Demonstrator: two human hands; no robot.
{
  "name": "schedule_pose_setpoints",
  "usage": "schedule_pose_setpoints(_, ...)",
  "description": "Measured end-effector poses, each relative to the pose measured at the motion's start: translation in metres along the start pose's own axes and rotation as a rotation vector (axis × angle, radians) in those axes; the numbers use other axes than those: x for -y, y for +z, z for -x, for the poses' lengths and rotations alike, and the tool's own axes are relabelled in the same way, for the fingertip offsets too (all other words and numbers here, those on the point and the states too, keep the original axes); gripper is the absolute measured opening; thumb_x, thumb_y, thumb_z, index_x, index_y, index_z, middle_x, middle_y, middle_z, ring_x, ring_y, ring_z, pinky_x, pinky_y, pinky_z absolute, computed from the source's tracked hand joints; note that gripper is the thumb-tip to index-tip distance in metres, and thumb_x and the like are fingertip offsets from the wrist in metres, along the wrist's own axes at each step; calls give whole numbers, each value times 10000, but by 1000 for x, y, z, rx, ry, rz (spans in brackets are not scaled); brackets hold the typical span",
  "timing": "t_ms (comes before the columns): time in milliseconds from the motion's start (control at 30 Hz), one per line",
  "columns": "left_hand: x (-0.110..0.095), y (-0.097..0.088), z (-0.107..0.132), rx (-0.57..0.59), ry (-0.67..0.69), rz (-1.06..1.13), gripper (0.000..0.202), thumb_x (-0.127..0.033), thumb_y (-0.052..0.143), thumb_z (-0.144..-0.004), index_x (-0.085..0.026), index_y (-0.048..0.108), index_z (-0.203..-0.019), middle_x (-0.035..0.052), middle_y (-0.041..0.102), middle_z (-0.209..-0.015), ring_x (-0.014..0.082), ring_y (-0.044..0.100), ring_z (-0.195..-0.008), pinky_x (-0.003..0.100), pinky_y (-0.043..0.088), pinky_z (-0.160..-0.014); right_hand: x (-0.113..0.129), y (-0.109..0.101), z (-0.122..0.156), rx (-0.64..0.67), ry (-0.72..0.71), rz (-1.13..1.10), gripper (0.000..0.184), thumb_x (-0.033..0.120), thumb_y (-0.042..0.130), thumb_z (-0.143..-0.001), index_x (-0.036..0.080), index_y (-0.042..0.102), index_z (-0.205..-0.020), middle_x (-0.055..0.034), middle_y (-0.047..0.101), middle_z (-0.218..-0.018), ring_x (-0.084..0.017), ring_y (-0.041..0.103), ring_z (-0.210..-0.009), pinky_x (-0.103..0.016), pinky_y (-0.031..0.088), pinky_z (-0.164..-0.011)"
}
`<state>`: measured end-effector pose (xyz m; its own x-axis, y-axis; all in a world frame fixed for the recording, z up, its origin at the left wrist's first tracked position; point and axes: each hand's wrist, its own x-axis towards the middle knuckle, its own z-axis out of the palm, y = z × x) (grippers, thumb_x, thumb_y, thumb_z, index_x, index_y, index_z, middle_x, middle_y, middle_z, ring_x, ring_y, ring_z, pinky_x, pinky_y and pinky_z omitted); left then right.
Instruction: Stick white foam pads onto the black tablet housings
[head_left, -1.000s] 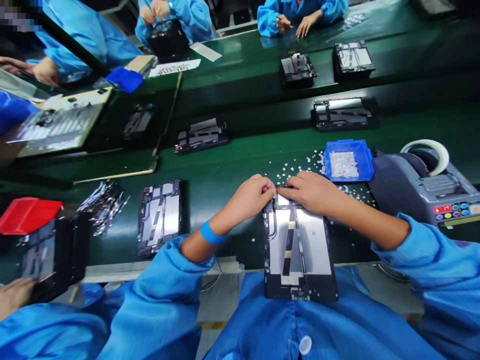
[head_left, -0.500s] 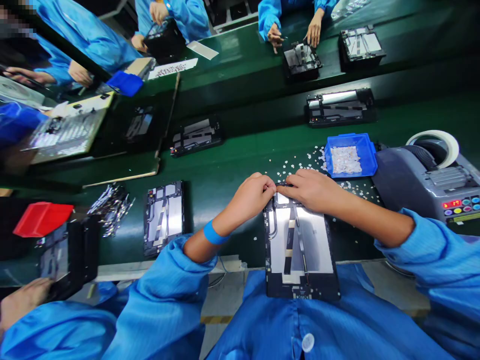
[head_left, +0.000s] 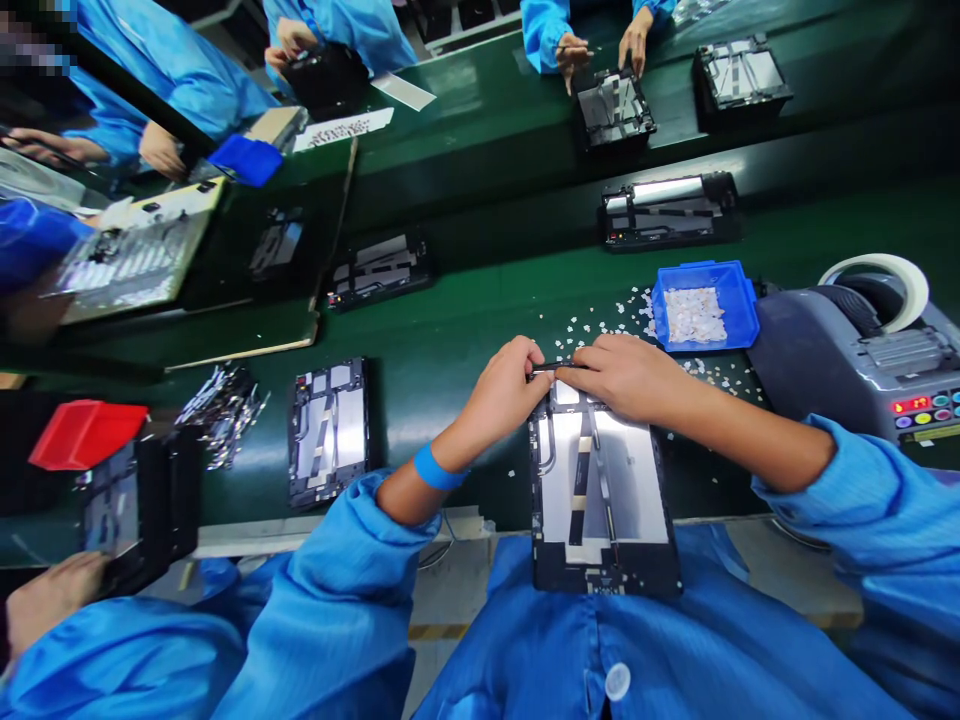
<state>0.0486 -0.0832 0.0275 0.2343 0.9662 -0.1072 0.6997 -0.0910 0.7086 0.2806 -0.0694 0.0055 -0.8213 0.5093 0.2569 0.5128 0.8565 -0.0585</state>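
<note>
An opened tablet (head_left: pixel 637 490), its inner parts facing up, stands tilted between the bench edge and my blue smock. My left hand (head_left: pixel 504 385), with a blue band at the wrist, grips its far left corner between thumb and finger. Beside it, my right hand (head_left: pixel 622 378) has its fingers bent over the same far edge, close to the left thumb. A dark strip of that edge shows between the hands; the fingertips partly hide what lies under them. Small white pieces (head_left: pixel 589 328) are scattered just beyond.
A blue tray (head_left: pixel 742 300) of white pieces and a grey tape dispenser (head_left: pixel 817 350) stand at right. To the left are another opened tablet (head_left: pixel 330 430), metallic strips (head_left: pixel 221 415) and a red bin (head_left: pixel 88 436). Tablets lie along the green belt (head_left: pixel 480 260); co-workers' hands work across it.
The fingers of my left hand have shifted on the tablet's far edge, and more of that edge shows. On the belt, tablets have moved left; those at the far right bench sit farther right.
</note>
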Motion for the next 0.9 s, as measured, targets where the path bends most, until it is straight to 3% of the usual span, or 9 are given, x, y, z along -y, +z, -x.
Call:
schedule_pose_setpoints(133,5,4,-6,37,-170,280,187,-129,676,-804,-184,546,-927,-37,476,-781,121,441,-697,262,349,-640,-1,1,1,5,3,2,323,178,500,-1072,188,703,-1323,-81,678,-1031,-219,454,-883,-351,274,-747)
schedule_pose_setpoints(267,8,11,-9,10,-222,406,160,-99,640,-804,-183,548,-905,-48,449,-731,111,429,-663,259,327,-604,-1,2,1,5,6,13,314,175,512,-1066,193,711,-1307,-71,676,-1009,-220,451,-877,-356,271,-740)
schedule_pose_setpoints(467,10,14,-7,-30,-178,282,127,-108,628,-838,-180,548,-904,-25,490,-783,129,459,-715,272,366,-655,-1,2,3,-8,-4,20,318,163,525,-1047,186,713,-1302,-85,671,-994,-216,459,-869,-351,277,-737)
schedule_pose_setpoints(600,11,17,5,-149,-12,78,240,-126,685,-833,-181,589,-1046,45,587,-1043,190,546,-993,326,444,-879,0,4,2,-31,14,12,331,174,513,-1054,200,716,-1313,-89,685,-1005,-216,491,-874,-347,315,-746)
schedule_pose_setpoints(700,13,22,12,-206,-18,69,303,-158,691,-856,-178,588,-1140,83,592,-1150,213,555,-1071,368,459,-967,-1,4,-1,-47,29,-5,328,185,503,-1058,197,732,-1293,-94,714,-1032,-218,539,-887,-349,356,-761)
schedule_pose_setpoints(800,19,21,23,-250,-32,121,351,-204,667,-891,-162,588,-1230,112,587,-1212,216,565,-1094,381,476,-996,0,-6,11,-125,177,-23,372,173,442,-1062,173,747,-1275,-105,742,-1097,-232,611,-932,-367,418,-814)
schedule_pose_setpoints(900,28,19,56,-252,-82,209,430,-327,550,-992,-151,557,-1384,134,578,-1248,215,591,-1083,400,503,-1005,14,-23,50,-188,542,-101,405,239,427,-1062,135,728,-1311,-133,748,-1166,-268,673,-1035,-388,480,-886)
